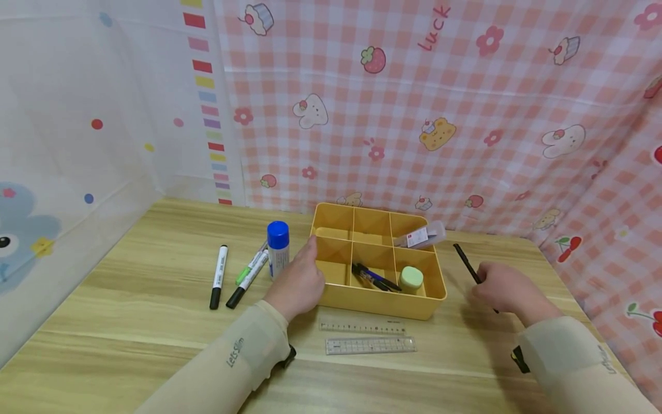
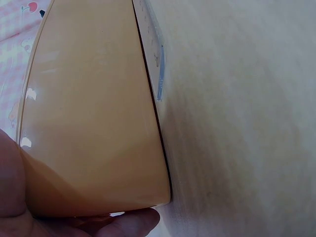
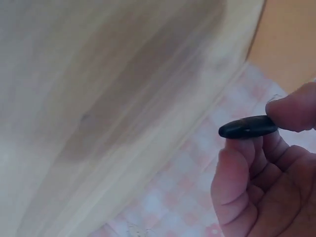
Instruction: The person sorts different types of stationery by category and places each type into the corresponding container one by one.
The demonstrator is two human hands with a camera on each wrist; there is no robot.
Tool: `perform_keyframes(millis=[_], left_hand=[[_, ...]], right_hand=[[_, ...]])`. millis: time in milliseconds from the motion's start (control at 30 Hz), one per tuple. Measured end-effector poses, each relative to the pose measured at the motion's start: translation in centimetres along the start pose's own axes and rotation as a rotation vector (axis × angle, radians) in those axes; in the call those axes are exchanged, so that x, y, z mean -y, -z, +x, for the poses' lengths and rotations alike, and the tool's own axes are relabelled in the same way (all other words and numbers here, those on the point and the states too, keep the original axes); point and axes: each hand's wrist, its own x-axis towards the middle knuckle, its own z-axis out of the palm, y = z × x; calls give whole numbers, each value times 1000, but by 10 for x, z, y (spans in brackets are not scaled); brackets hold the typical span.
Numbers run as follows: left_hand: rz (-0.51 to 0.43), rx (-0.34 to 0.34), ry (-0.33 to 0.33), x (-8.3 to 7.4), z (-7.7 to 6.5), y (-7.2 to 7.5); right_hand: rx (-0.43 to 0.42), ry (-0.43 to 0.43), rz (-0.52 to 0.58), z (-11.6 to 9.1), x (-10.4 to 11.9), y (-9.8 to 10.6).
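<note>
Left hand (image 1: 301, 283) grips organizer (image 1: 377, 305) at 9 o'clock; right hand (image 1: 505, 289) pinches pen (image 1: 468, 263), 3 o'clock. Likely pen pickup; next needs steady pinch.

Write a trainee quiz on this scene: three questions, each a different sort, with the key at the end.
1. What does the right hand hold?
2. True or false: the blue-capped tube stands outside the yellow organizer.
3. Which compartment holds the pale green object, seen from the person's side?
a) near row, left
b) near row, right
c) far row, middle

Key
1. A black pen.
2. True; it stands to the organizer's left.
3. b
</note>
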Motion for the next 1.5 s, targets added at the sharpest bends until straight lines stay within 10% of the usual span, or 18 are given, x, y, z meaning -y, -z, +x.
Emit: perform_keyframes(millis=[600, 1067, 1500], left_hand=[[9, 2, -12, 1, 2, 0], [14, 2, -10, 1, 2, 0], [1, -3, 2, 2, 2, -2]], right_hand=[[-173, 127, 73, -24, 63, 16], [-125, 346, 10, -38, 140, 17], [-13, 299, -121, -21, 182, 7]])
